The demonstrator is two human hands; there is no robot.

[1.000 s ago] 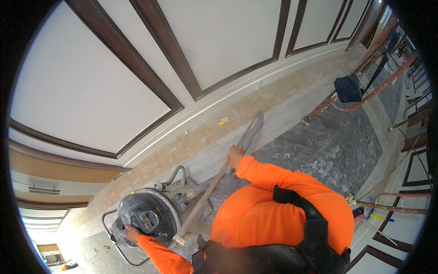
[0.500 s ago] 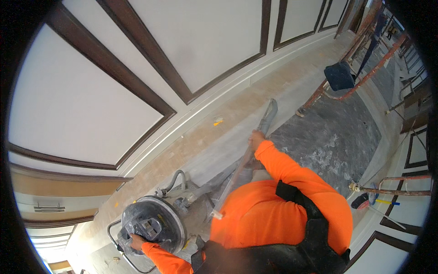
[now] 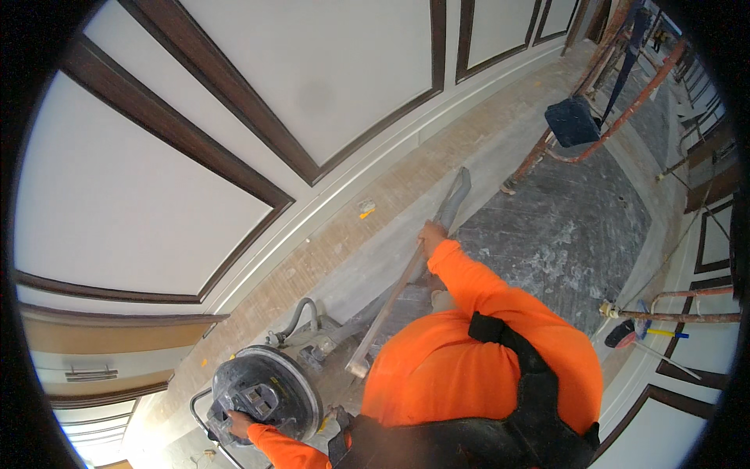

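Observation:
A round, dusty vacuum cleaner [image 3: 285,383] with a dark lid stands on the floor at the lower left. My left hand [image 3: 239,424] rests on top of that lid by a small switch panel, its fingers stretched out and partly hard to make out. Ahead of my body, my right hand [image 3: 431,236] is closed around a long grey vacuum wand [image 3: 391,316]. The wand slants from a bent upper end beyond the hand down to a tip near my clothing, apart from the vacuum body. A short grey hose [image 3: 298,316] curves up beside the vacuum.
A panelled white wall [image 3: 367,86] with brown trim runs along the left. Rust-coloured scaffold poles [image 3: 625,125] stand at the far right with a dark dustpan [image 3: 573,121]. A broom [image 3: 623,334] lies at the right. Grey dusty sheeting [image 3: 558,219] covers the floor.
The wand's lower end has swung slightly left, toward the vacuum. My right hand keeps its hold, and my left hand stays on the lid. The whole view has shifted a little.

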